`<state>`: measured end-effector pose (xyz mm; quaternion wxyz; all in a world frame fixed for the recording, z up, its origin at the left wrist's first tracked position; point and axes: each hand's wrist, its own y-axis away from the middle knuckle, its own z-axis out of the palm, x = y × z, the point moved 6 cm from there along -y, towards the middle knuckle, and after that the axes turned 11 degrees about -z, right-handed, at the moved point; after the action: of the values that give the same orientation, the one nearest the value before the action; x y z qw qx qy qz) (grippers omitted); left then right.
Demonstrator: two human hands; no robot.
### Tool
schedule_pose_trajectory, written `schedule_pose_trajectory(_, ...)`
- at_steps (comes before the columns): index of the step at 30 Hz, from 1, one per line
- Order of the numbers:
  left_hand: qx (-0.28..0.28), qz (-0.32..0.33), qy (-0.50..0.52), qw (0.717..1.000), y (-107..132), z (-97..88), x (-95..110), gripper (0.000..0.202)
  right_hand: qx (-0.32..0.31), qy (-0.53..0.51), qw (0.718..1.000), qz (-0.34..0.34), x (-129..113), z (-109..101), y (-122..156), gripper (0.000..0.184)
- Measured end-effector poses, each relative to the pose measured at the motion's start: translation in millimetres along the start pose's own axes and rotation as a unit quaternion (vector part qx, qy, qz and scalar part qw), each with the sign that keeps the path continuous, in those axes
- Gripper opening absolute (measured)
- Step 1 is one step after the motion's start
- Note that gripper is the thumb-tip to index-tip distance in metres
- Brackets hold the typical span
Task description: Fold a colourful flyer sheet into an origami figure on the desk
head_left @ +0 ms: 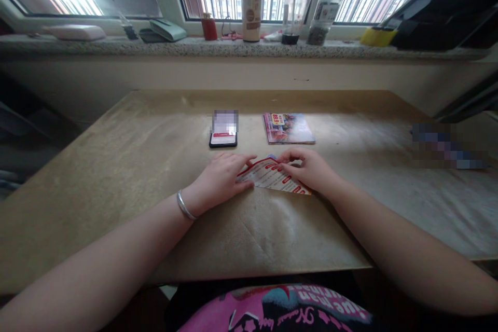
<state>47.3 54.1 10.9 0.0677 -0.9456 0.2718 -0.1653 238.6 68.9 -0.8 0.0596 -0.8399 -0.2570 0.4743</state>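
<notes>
A printed paper sheet (278,177), white with red labels and folded into a triangle, lies on the tan table (163,166) in front of me. My left hand (227,174), with a silver bangle at the wrist, has its thumb and fingers about the sheet's left corner. The upper edge of the paper is pinched between the thumb and fingers of my right hand (305,166). Just beyond my hands lie a black-edged phone (223,137) and, to its right, a stack of colourful printed leaflets (290,128).
Along the stone windowsill (194,47) stand a red bottle (209,28), a tall cylinder (252,5), a clear cup (291,15) and a jar (319,21). A pink case (78,32) rests at the sill's left. A blurred object (447,146) lies at the right.
</notes>
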Motion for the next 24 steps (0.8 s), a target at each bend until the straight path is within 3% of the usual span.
schedule_pose_trajectory(6, 0.008, 0.039, -0.030, 0.999, -1, -1.5, 1, 0.026, -0.035, 0.024, 0.991, -0.128, -29, -6, 2, 0.011)
schedule_pose_trajectory(15, 0.060, 0.042, 0.006, 0.997, -3, -9.6, -1, 0.014, -0.054, 0.095, 0.987, -0.122, -28, -6, 3, 0.008)
schedule_pose_trajectory(20, 0.074, 0.019, 0.121, 0.990, -1, -22.3, 10, 0.012, -0.009, 0.181, 0.964, -0.192, -45, -8, 6, 0.009)
schedule_pose_trajectory(22, 0.048, -0.034, 0.190, 0.980, 1, -22.8, 12, 0.015, 0.016, 0.234, 0.947, -0.221, -56, -8, 10, 0.011)
schedule_pose_trajectory(24, 0.010, -0.088, 0.294, 0.952, 3, -19.3, 13, 0.021, 0.039, 0.287, 0.926, -0.241, -67, -7, 13, 0.017)
